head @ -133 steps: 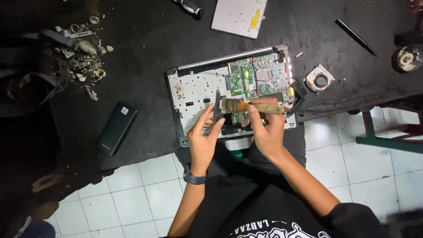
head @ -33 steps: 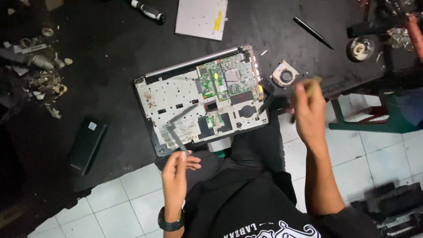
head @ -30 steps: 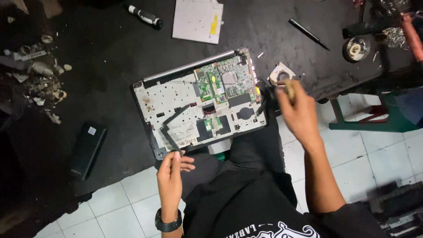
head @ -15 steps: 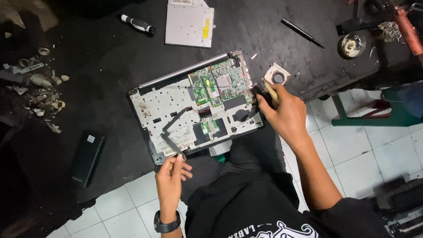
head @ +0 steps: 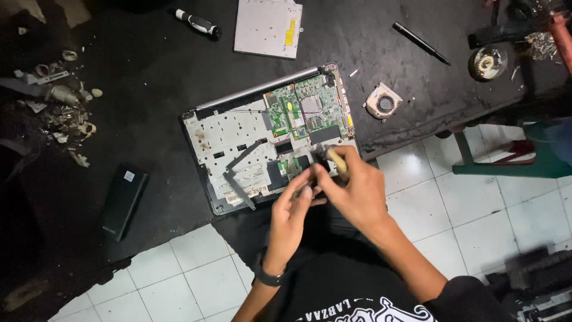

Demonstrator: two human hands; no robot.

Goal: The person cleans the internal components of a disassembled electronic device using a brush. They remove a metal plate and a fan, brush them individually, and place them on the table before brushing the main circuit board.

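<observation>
Black matting (head: pixel 179 77) covered the work surface, and on it lay the opened laptop (head: pixel 238 137), keyboard removed, with its green board (head: pixel 304 110) exposed toward 1 o'clock of the chassis. We found both hands meeting over the laptop's near right corner. Our right hand (head: pixel 357 191) was closed around a brush (head: pixel 336 161), of which only the pale handle end showed above the fingers; the bristles we could not make out. Our left hand (head: pixel 292 211) had its fingers extended and pinched together at the tips against a small dark part (head: pixel 319 156) beside the brush; we could not tell what that part was, nor whether the left hand held it firmly or only touched it. A wristwatch (head: pixel 268 275) sat on the left wrist.

A bent dark strip (head: pixel 238 170) rested loose across the chassis at 9 o'clock of the hands. A fan (head: pixel 382 101) lay apart on the matting at 1 o'clock of the hands, just beyond the laptop's right edge. A silver drive (head: pixel 267 27) lay at 12 o'clock of the laptop, with a screwdriver (head: pixel 196 22) to its left and a black pen (head: pixel 420 43) well to the right. A battery (head: pixel 122 200) lay at 9 o'clock, and metal scrap (head: pixel 59 101) sat at 10 o'clock. White tiles (head: pixel 196 274) showed below the matting.
</observation>
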